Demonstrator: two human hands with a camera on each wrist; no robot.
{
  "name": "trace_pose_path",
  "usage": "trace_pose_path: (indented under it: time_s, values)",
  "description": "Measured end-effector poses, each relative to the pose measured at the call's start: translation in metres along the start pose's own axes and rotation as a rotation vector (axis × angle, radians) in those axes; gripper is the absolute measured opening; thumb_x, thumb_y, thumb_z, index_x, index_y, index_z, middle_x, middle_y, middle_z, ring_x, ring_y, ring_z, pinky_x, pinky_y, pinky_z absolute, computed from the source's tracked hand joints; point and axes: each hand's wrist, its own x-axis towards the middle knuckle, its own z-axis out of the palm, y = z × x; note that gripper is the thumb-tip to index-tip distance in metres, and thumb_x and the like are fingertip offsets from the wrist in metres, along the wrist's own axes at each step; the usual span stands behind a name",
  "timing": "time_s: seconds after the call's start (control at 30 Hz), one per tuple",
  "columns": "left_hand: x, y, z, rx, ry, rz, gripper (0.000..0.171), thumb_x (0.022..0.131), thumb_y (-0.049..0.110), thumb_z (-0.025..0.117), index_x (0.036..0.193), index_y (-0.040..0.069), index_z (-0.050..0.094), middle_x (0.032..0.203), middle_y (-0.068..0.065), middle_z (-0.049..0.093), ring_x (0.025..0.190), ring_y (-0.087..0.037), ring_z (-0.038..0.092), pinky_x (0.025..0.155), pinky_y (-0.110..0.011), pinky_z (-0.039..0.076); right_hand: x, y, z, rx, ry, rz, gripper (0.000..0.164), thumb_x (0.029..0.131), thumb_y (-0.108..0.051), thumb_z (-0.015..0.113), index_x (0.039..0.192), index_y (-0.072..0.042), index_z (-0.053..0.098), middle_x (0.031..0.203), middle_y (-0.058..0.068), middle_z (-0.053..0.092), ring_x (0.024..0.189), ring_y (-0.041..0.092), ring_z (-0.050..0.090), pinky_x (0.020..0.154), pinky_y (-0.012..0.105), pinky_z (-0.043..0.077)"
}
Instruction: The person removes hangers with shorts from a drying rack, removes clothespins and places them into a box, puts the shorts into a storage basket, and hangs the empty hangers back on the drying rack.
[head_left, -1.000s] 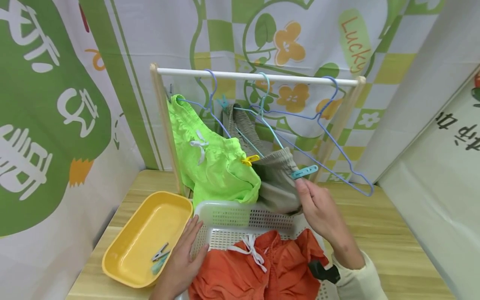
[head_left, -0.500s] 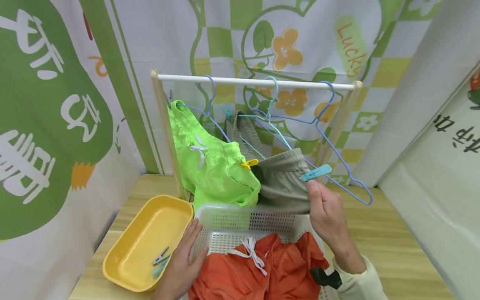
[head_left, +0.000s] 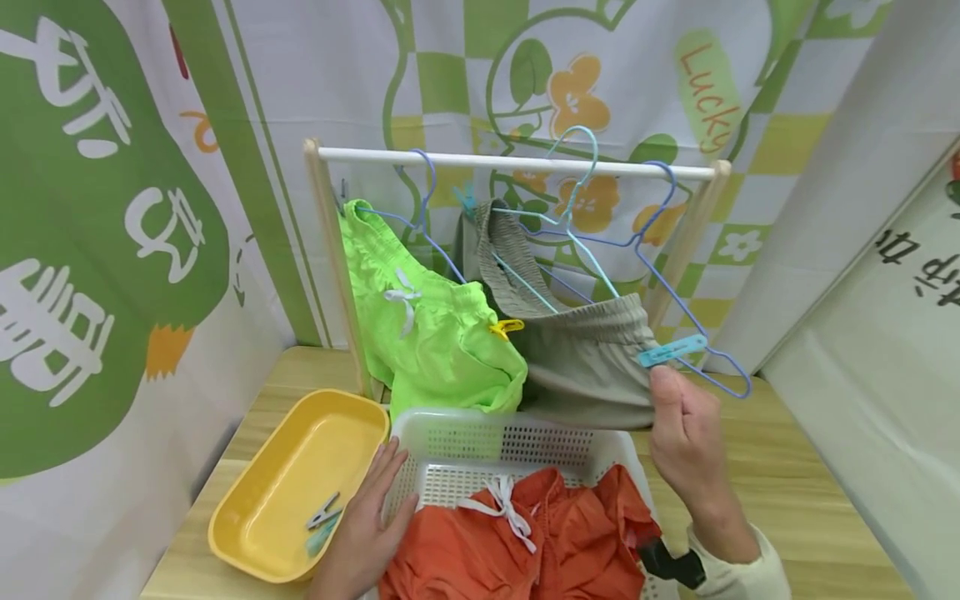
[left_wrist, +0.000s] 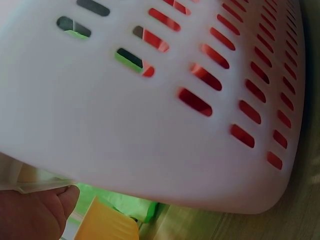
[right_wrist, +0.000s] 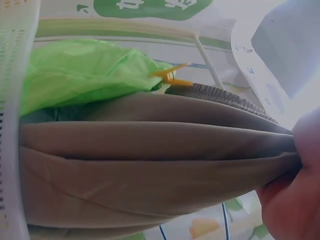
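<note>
Grey shorts (head_left: pixel 592 362) hang on a light-blue wire hanger (head_left: pixel 572 204). My right hand (head_left: pixel 686 429) pinches their right side, just below a blue clothespin (head_left: pixel 672 351) at the waistband. The right wrist view has the fabric (right_wrist: pixel 125 185) drawn in folds toward my fingers. My left hand (head_left: pixel 367 521) rests on the left rim of a white perforated basket (head_left: pixel 517 421), fingers extended. In the left wrist view, part of that hand (left_wrist: pixel 37 210) shows beside the basket wall (left_wrist: pixel 100 125). Orange-red shorts (head_left: pixel 562 533) with a white drawstring lie in the basket.
Bright green shorts (head_left: pixel 435 333) with a yellow clothespin (head_left: pixel 506 328) hang left on the rack (head_left: pixel 487 160). A bare purple-blue hanger (head_left: pixel 660 258) hangs at right. A yellow tray (head_left: pixel 281 467) with a few clothespins (head_left: pixel 322 525) stands left of the basket.
My right hand has moved to the right, pulling the grey shorts along and spreading their waistband. Their hanger's hook has shifted right along the bar. My left hand has stayed on the basket.
</note>
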Motion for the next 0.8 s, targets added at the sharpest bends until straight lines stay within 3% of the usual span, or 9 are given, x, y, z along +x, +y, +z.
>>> trace_pose_path:
  time_s: [0.3, 0.57, 0.67, 0.73, 0.8]
  values:
    - [0.0, 0.002, -0.003, -0.004, 0.002, -0.01, 0.057, 0.099, 0.012, 0.071, 0.151, 0.004, 0.05, 0.163, -0.012, 0.035, 0.15, -0.038, 0.027, 0.116, -0.013, 0.01, -0.02, 0.004, -0.019, -0.052, 0.07, -0.01, 0.044, 0.098, 0.007, 0.047, 0.059, -0.008, 0.037, 0.058, 0.001, 0.026, 0.059, -0.002, 0.024, 0.048, 0.02, 0.015]
    - [0.0, 0.002, -0.003, -0.024, -0.003, -0.018, 0.056, 0.098, 0.01, 0.071, 0.151, 0.005, 0.051, 0.163, -0.012, 0.034, 0.151, -0.038, 0.026, 0.116, -0.013, 0.01, -0.04, 0.007, -0.033, 0.0, 0.104, 0.073, 0.045, 0.097, 0.012, 0.043, 0.057, -0.006, 0.033, 0.057, 0.004, 0.023, 0.056, 0.001, 0.02, 0.047, 0.02, 0.011]
    - [-0.001, 0.002, -0.003, -0.031, -0.01, -0.025, 0.056, 0.099, 0.013, 0.07, 0.151, 0.005, 0.05, 0.164, -0.011, 0.033, 0.151, -0.038, 0.025, 0.116, -0.013, 0.009, -0.05, 0.008, -0.041, -0.003, 0.132, 0.147, 0.046, 0.097, 0.013, 0.044, 0.056, -0.007, 0.035, 0.057, -0.003, 0.027, 0.055, 0.003, 0.024, 0.049, 0.016, 0.017]
    - [-0.001, 0.002, -0.003, -0.035, -0.014, -0.031, 0.055, 0.1, 0.014, 0.07, 0.151, 0.005, 0.05, 0.164, -0.011, 0.033, 0.151, -0.037, 0.024, 0.116, -0.012, 0.009, -0.057, 0.009, -0.047, -0.004, 0.172, 0.23, 0.046, 0.098, 0.012, 0.044, 0.056, -0.007, 0.042, 0.059, -0.01, 0.038, 0.057, 0.001, 0.034, 0.053, 0.013, 0.029]
    - [-0.001, 0.002, -0.003, -0.039, -0.016, -0.036, 0.055, 0.1, 0.014, 0.07, 0.15, 0.005, 0.051, 0.164, -0.011, 0.033, 0.151, -0.037, 0.024, 0.116, -0.012, 0.009, -0.064, 0.01, -0.053, 0.075, 0.237, 0.362, 0.047, 0.1, 0.009, 0.045, 0.059, -0.009, 0.059, 0.067, -0.016, 0.056, 0.066, -0.001, 0.051, 0.065, 0.011, 0.041]
